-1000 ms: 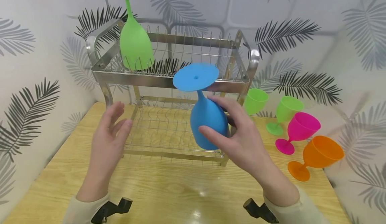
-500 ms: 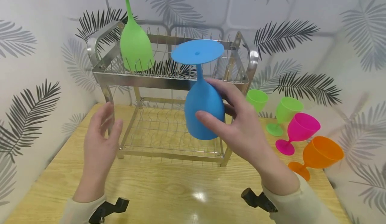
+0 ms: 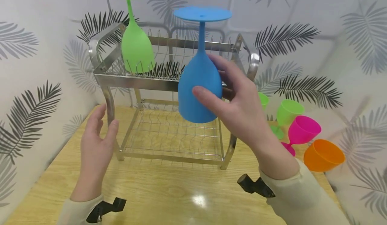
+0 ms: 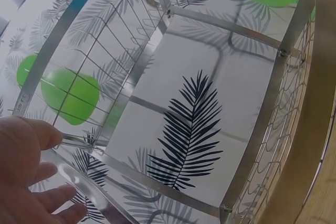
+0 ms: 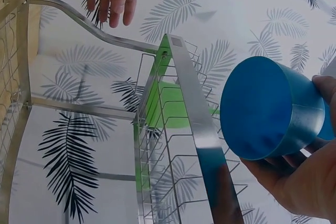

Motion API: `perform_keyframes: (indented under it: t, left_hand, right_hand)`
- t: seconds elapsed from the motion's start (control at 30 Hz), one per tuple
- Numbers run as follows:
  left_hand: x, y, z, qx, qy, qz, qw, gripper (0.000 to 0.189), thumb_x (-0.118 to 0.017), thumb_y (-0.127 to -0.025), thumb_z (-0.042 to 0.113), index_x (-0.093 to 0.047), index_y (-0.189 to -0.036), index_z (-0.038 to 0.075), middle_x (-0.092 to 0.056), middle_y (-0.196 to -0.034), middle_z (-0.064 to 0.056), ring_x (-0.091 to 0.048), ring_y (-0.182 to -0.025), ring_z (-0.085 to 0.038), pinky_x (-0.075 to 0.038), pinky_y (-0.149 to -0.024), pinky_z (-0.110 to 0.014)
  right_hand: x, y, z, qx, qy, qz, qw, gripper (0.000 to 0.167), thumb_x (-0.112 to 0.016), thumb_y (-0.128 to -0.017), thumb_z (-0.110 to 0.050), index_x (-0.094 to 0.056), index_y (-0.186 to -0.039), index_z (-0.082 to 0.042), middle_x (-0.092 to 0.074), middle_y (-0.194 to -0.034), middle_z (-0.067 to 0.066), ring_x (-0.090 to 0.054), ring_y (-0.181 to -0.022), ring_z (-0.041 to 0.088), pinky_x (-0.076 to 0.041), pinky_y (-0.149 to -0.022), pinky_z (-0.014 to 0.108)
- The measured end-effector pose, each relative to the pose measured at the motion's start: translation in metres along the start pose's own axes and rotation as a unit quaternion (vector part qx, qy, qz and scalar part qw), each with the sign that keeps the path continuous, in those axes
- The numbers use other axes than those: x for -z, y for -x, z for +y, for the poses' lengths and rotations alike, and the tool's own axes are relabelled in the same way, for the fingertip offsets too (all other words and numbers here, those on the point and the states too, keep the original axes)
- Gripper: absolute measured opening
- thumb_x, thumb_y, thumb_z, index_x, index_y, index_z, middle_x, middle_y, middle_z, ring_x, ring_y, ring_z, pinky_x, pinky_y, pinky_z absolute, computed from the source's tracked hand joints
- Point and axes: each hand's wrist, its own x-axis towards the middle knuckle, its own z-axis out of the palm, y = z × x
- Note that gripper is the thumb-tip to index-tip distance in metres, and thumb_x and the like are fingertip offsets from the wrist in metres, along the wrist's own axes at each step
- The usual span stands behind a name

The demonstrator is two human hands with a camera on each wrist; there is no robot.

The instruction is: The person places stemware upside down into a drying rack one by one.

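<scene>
In the head view my right hand (image 3: 239, 104) grips the bowl of a blue goblet (image 3: 199, 83), which hangs upside down before the rack's upper tier, its round foot on top. The right wrist view looks into the goblet's open mouth (image 5: 257, 108). My left hand (image 3: 98, 141) holds nothing; its fingers are spread beside the left leg of the metal dish rack (image 3: 139, 81). A green goblet (image 3: 137, 48) stands upside down at the left end of the upper tier, its rim among the wires.
Right of the rack stand green (image 3: 290, 112), pink (image 3: 303, 129) and orange (image 3: 323, 156) goblets, upright, with another green goblet (image 3: 263, 100) partly behind my right hand. A wooden table (image 3: 169, 191) bears the rack. Leaf-patterned walls (image 3: 302, 3) enclose the back and sides.
My right hand has raised the blue goblet from in front of the lower tier to the upper tier's height. My left hand has drifted left and slightly down.
</scene>
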Motion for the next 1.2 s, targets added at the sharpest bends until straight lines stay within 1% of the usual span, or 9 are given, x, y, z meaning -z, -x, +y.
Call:
perform_keyframes:
  t: [0.07, 0.17, 0.33, 0.43, 0.6, 0.73, 0.9, 1.0, 1.2]
  left_hand:
    - [0.002, -0.001, -0.001, 0.018, -0.004, -0.009, 0.9998, 0.063, -0.064, -0.114, 0.024, -0.041, -0.172, 0.018, -0.039, -0.175, 0.0, -0.037, -0.161, -0.026, -0.03, -0.133, -0.041]
    - [0.004, -0.002, -0.004, 0.044, -0.008, -0.023, 0.9987, 0.066, -0.062, -0.114, 0.029, -0.036, -0.175, 0.024, -0.033, -0.178, 0.002, -0.034, -0.162, -0.029, -0.029, -0.133, -0.048]
    - [0.007, -0.005, -0.009, 0.059, -0.007, -0.036, 0.9976, 0.069, -0.06, -0.115, 0.033, -0.029, -0.177, 0.026, -0.027, -0.18, 0.001, -0.03, -0.164, -0.033, -0.027, -0.133, -0.054]
    - [0.007, -0.006, -0.014, 0.065, -0.002, -0.044, 0.997, 0.071, -0.059, -0.116, 0.033, -0.025, -0.178, 0.026, -0.026, -0.181, 0.0, -0.029, -0.164, -0.034, -0.027, -0.133, -0.054]
    - [0.005, -0.006, -0.019, 0.071, 0.011, -0.05, 0.9962, 0.072, -0.058, -0.116, 0.035, -0.024, -0.178, 0.025, -0.029, -0.18, -0.004, -0.036, -0.161, -0.034, -0.033, -0.13, -0.055]
    - [0.004, -0.006, -0.02, 0.071, 0.021, -0.059, 0.9955, 0.073, -0.058, -0.116, 0.037, -0.021, -0.178, 0.024, -0.032, -0.179, -0.006, -0.04, -0.16, -0.034, -0.038, -0.127, -0.058]
    - [0.003, -0.006, -0.022, 0.07, 0.026, -0.066, 0.995, 0.075, -0.059, -0.116, 0.039, -0.02, -0.178, 0.023, -0.032, -0.178, -0.009, -0.038, -0.161, -0.035, -0.035, -0.127, -0.06]
    - [0.003, -0.007, -0.023, 0.069, 0.026, -0.069, 0.9949, 0.075, -0.059, -0.116, 0.038, -0.02, -0.178, 0.023, -0.032, -0.178, -0.01, -0.036, -0.161, -0.036, -0.033, -0.128, -0.062]
    - [0.002, -0.008, -0.025, 0.067, 0.029, -0.073, 0.9947, 0.075, -0.059, -0.116, 0.036, -0.019, -0.179, 0.024, -0.029, -0.179, -0.012, -0.03, -0.163, -0.037, -0.028, -0.129, -0.065]
  right_hand:
    - [-0.001, -0.004, -0.002, -0.001, -0.012, 0.001, 0.9999, 0.067, -0.081, -0.098, -0.028, -0.058, -0.16, -0.021, -0.067, -0.144, 0.001, -0.07, -0.126, 0.021, -0.064, -0.1, 0.051]
    - [-0.003, -0.011, -0.006, 0.007, -0.03, 0.004, 0.9995, 0.067, -0.08, -0.098, -0.029, -0.057, -0.16, -0.019, -0.066, -0.145, 0.0, -0.069, -0.128, 0.02, -0.064, -0.1, 0.052]
    - [-0.006, -0.027, -0.011, 0.041, -0.05, 0.013, 0.9978, 0.063, -0.079, -0.099, -0.027, -0.059, -0.158, -0.014, -0.065, -0.145, 0.001, -0.069, -0.129, 0.022, -0.064, -0.101, 0.05]
    - [-0.008, -0.036, -0.013, 0.044, -0.054, 0.019, 0.9974, 0.061, -0.079, -0.099, -0.028, -0.061, -0.156, -0.013, -0.065, -0.144, 0.002, -0.068, -0.128, 0.022, -0.063, -0.102, 0.048]
    - [-0.011, -0.047, -0.018, 0.031, -0.056, 0.025, 0.9976, 0.061, -0.079, -0.099, -0.031, -0.061, -0.156, -0.016, -0.065, -0.144, 0.001, -0.068, -0.129, 0.02, -0.064, -0.101, 0.046]
    - [-0.013, -0.056, -0.022, 0.029, -0.052, 0.031, 0.9977, 0.062, -0.079, -0.099, -0.034, -0.06, -0.156, -0.018, -0.065, -0.146, -0.001, -0.067, -0.129, 0.018, -0.065, -0.099, 0.044]
    - [-0.013, -0.067, -0.026, 0.017, -0.05, 0.034, 0.998, 0.065, -0.077, -0.1, -0.036, -0.056, -0.159, -0.017, -0.063, -0.149, 0.0, -0.067, -0.13, 0.018, -0.066, -0.095, 0.046]
    - [-0.013, -0.076, -0.028, 0.006, -0.053, 0.036, 0.9979, 0.069, -0.076, -0.101, -0.038, -0.052, -0.162, -0.017, -0.06, -0.153, 0.0, -0.064, -0.133, 0.017, -0.064, -0.099, 0.045]
    - [-0.015, -0.093, -0.024, -0.009, -0.023, 0.043, 0.9988, 0.074, -0.073, -0.103, -0.042, -0.045, -0.167, -0.017, -0.055, -0.158, -0.002, -0.058, -0.138, 0.016, -0.06, -0.106, 0.044]
